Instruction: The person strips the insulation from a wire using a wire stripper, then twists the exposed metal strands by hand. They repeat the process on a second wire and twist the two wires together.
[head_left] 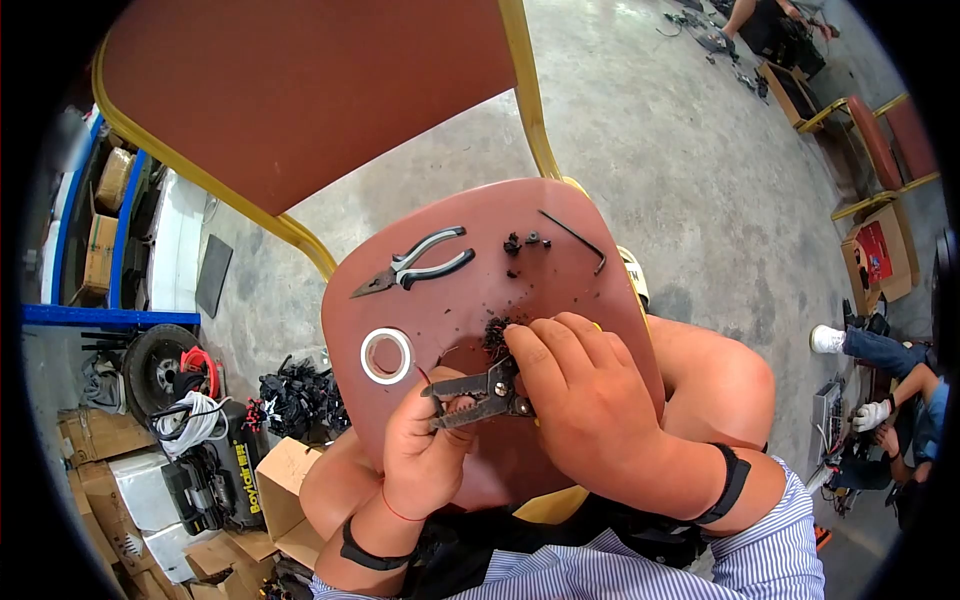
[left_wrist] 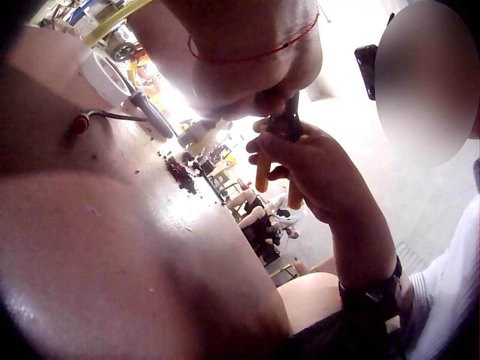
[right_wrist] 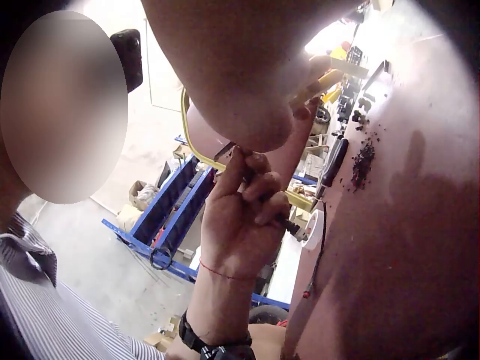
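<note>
at the far left of the head view, a blue shelf (head_left: 115,240) is holding cardboard cartons (head_left: 100,250); at the lower left of the frame, an open cardboard box (head_left: 290,470) is sitting beside the person's leg, below a dark tangled heap (head_left: 300,393). a gold-framed chair back (head_left: 320,90) is filling the upper left.

left of centre, the seat (head_left: 490,200) is bearing a white tape roll (head_left: 367,355) near its left edge, and above it grey-handled pliers (head_left: 405,270) are lying with their handles spread. the left hand (head_left: 425,445), at lower centre, is curling its fingers and pinching a thin dark cable (right_wrist: 323,240), whose red tip is showing against the seat in the right wrist view.

at the centre, the wire stripper (head_left: 503,388) is pointing its jaws toward the left hand, just below a pile of black crumbs (head_left: 497,330). the right hand (head_left: 590,385) is wrapping its fingers around the tool's yellow handles. above, small black fasteners (head_left: 513,243) are lying left of a hex key (head_left: 572,235), which is resting near the seat's right edge.

beyond that edge, grey floor (head_left: 690,190) is stretching wide toward the upper right, where a shallow box (head_left: 775,85) is standing; at far right, an open carton (head_left: 902,250) is holding something red.
</note>
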